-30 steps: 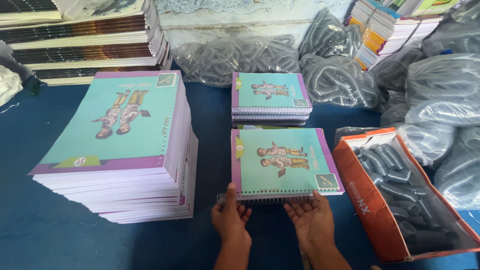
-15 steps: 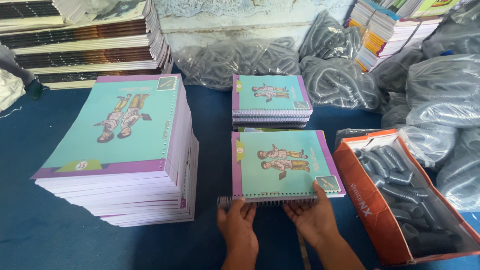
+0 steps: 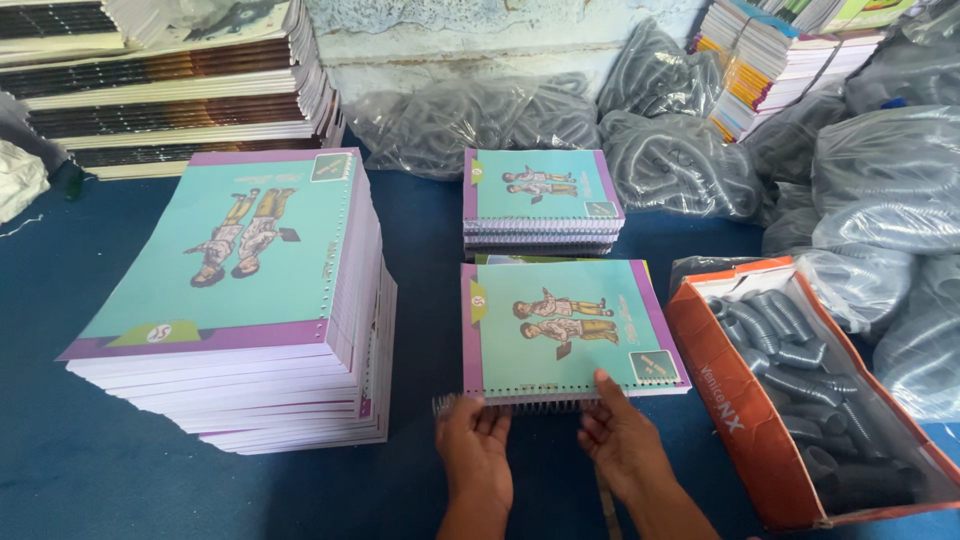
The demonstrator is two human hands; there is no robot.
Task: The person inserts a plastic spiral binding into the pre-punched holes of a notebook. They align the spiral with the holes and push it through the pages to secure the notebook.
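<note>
Left hand: the left hand (image 3: 474,447), bottom centre of the frame, fingers (image 3: 492,415) pinching the metal spiral coil (image 3: 520,406) at the near edge of the notebook (image 3: 565,328).
Right hand: the right hand (image 3: 622,437), just right of it, thumb lying on the cover's near edge, fingers curled at the coil.
Notebook: flat on the blue surface (image 3: 100,470), centre frame (turquoise cover, purple border).
Nearby: tall stack of unbound books (image 3: 250,300) at left; small stack of bound notebooks (image 3: 541,200) above; orange box of coils (image 3: 810,390) at right.

Both hands (image 3: 545,440) hold notebook (image 3: 565,325) at its spiral edge
</note>
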